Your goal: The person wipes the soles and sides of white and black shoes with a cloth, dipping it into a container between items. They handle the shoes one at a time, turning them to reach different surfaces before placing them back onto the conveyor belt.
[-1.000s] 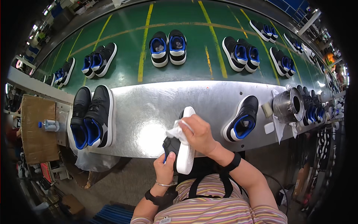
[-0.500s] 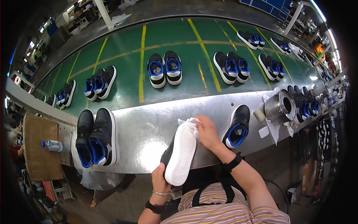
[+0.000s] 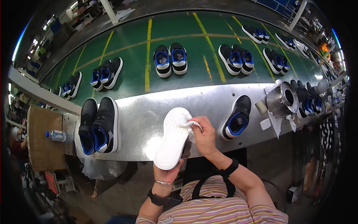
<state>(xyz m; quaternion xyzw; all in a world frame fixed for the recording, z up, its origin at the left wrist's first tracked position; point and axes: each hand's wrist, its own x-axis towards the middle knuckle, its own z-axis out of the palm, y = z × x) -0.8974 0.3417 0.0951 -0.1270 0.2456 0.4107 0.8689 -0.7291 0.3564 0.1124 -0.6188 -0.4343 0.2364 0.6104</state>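
Observation:
A shoe (image 3: 172, 140) is turned so that its white, patterned sole faces up toward me. My left hand (image 3: 167, 173) grips it by the heel end from below. Pinched in my right hand (image 3: 204, 137) is a white cloth (image 3: 183, 120), pressed on the forefoot of the sole. Right of my hands, a single black shoe (image 3: 237, 118) with blue lining rests on the metal ledge (image 3: 143, 108). A pair of black shoes (image 3: 100, 125) stands at the ledge's left end.
Beyond the ledge, a green belt (image 3: 128, 71) with yellow lines carries several pairs of shoes (image 3: 170, 61). To the right are a metal pot (image 3: 280, 100), a tan block (image 3: 261, 107) and more shoes (image 3: 306, 100). A cardboard box (image 3: 46, 149) and a bottle (image 3: 56, 136) are at left.
The shoe has turned so its sole faces me more fully. My right hand has brought the cloth from the toe edge onto the sole. The whole view has shifted slightly.

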